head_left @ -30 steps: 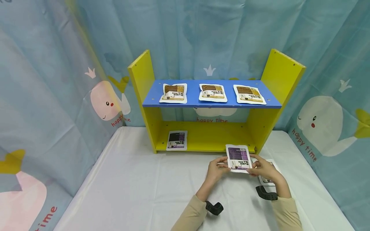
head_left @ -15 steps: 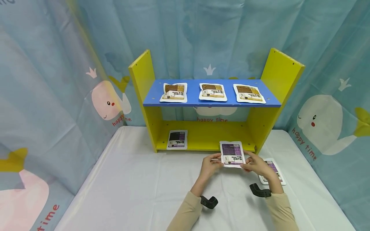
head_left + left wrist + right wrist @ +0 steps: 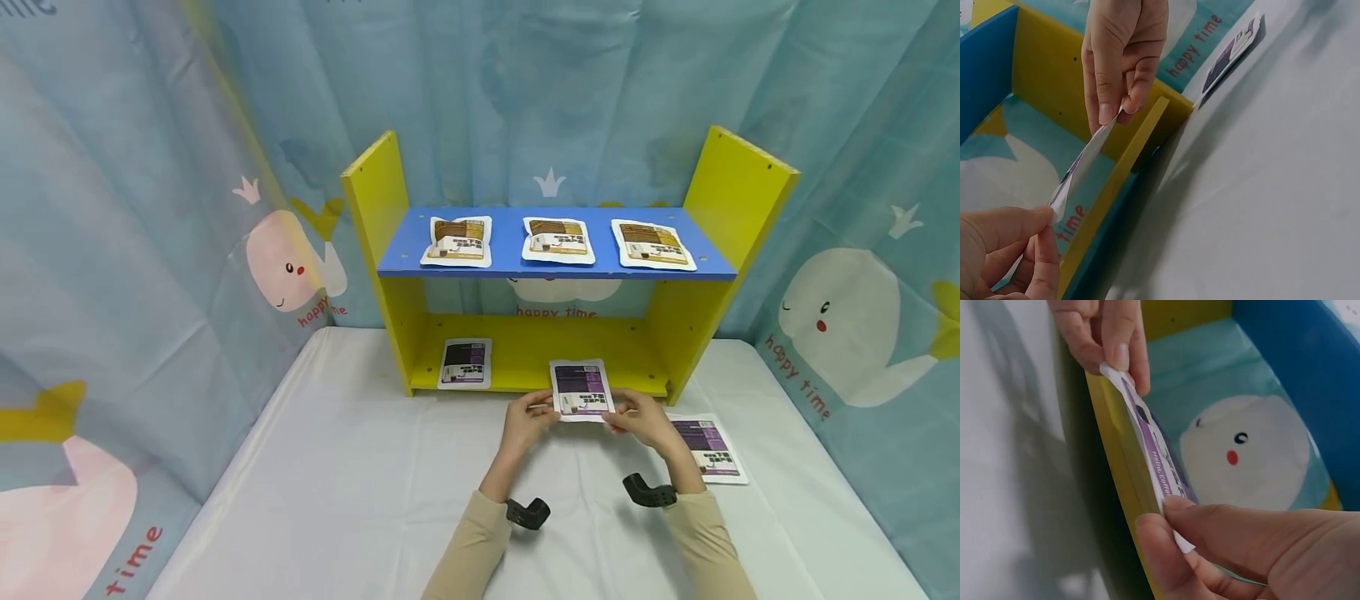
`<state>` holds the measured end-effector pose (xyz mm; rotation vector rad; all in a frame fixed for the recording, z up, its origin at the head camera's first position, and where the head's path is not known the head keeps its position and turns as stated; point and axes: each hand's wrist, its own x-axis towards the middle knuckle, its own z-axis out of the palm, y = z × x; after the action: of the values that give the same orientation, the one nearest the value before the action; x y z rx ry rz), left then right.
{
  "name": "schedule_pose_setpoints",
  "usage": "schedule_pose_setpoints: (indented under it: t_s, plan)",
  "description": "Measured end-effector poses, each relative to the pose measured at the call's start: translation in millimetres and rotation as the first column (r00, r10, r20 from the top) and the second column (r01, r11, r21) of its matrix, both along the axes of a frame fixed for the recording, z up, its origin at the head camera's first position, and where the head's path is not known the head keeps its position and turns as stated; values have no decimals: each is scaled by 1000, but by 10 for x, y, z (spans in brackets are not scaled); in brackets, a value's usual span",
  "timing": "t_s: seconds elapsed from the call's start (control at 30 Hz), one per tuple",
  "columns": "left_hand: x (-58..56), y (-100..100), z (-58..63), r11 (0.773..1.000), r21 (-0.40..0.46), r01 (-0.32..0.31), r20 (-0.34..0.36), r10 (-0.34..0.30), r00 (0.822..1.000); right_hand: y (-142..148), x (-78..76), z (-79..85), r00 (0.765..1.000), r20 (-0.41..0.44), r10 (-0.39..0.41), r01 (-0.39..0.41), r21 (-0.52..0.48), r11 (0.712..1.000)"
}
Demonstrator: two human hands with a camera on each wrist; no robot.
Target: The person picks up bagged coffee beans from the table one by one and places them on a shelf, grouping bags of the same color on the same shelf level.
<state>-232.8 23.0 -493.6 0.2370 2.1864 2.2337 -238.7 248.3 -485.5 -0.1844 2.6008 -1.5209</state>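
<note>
Both hands hold one flat white pouch with a purple label at the front edge of the lower yellow shelf. My left hand pinches its left edge between thumb and fingers. On the opposite edge, my right hand pinches it the same way. In the right wrist view the pouch is seen nearly edge-on, with printed lettering. A similar purple pouch lies at the left of the lower shelf. Another purple-labelled pouch lies on the white table, right of my right hand.
The upper blue shelf carries three brown-labelled pouches, one of them in the middle. Yellow side panels bound the rack on both sides. A light blue printed curtain hangs behind it. White cloth covers the table.
Both hands have carried the purple-labelled pouch leftward and slightly forward, over the lower shelf's front edge. The pouch on the table at the right is now less covered by my right hand.
</note>
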Motion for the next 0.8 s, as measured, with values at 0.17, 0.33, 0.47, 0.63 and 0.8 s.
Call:
schedule_pose_setpoints:
  t_s: [0.17, 0.33, 0.47, 0.63, 0.8]
  plan:
    - [-21, -91, 24, 999, -41, -17, -10, 16, 1000, -104, -65, -44, 1000, -15, -27, 27, -7, 1000]
    - [-62, -190, 60, 997, -68, -19, -20, 18, 1000, -216, -123, -86, 999, -25, -43, 40, -121, 992]
    - [-115, -258, 61, 998, -59, -26, -17, 25, 1000, -313, -173, -134, 998, -27, -56, 48, -233, 971]
    - [-244, -316, -37, 1000, -8, -20, 3, 20, 1000, -422, -243, -211, 997, -40, -60, 48, -249, 967]
    - [-376, -329, -181, 997, -55, -62, -33, 60, 998, -504, -310, -263, 997, -60, -50, 37, -207, 978]
